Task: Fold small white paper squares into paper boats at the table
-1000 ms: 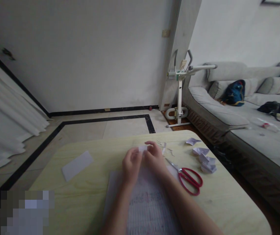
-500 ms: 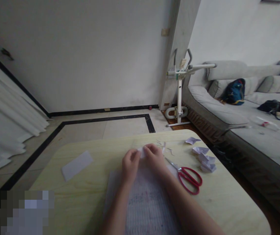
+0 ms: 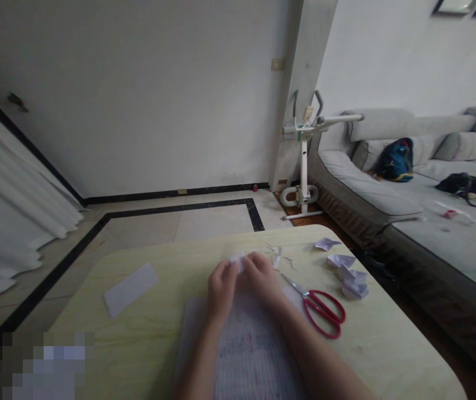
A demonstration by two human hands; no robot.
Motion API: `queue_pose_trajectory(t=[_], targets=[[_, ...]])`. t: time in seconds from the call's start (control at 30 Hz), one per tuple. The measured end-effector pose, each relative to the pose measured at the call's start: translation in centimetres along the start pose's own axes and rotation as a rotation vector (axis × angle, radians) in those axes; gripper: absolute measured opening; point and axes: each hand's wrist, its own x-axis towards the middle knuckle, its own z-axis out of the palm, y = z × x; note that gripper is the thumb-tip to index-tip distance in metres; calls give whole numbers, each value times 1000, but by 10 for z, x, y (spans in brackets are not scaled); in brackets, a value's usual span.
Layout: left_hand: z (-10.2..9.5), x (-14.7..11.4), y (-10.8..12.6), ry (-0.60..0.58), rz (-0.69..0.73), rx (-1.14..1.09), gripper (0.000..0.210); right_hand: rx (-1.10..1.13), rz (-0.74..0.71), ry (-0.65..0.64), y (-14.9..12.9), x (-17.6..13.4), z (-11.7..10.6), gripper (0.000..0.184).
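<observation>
White paper (image 3: 238,259) — top edge rising rightward, long axis unclear — pinched between 2 hands (image 3: 222,281).

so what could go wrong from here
The scissors lie close beside the right hand, so a sideways move might bump them. The small white paper is held between that hand and the left hand; uneven pulling could crease or tear it. The loose paper scraps just beyond could get scattered.

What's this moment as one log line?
left hand: holding small paper; right hand: holding same paper; scissors: on table, right of hands; folded papers: right of scissors
</observation>
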Motion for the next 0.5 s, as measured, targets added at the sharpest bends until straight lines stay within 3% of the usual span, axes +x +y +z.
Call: queue_pose_trajectory(t=[0.27,0.5], targets=[[0,-1,-6,-85,31,17,32,73,-7,68,2,3,-1,16],[-1,-1,-7,-102,-49,1,36,123,71,60,1,5,-3,17]])
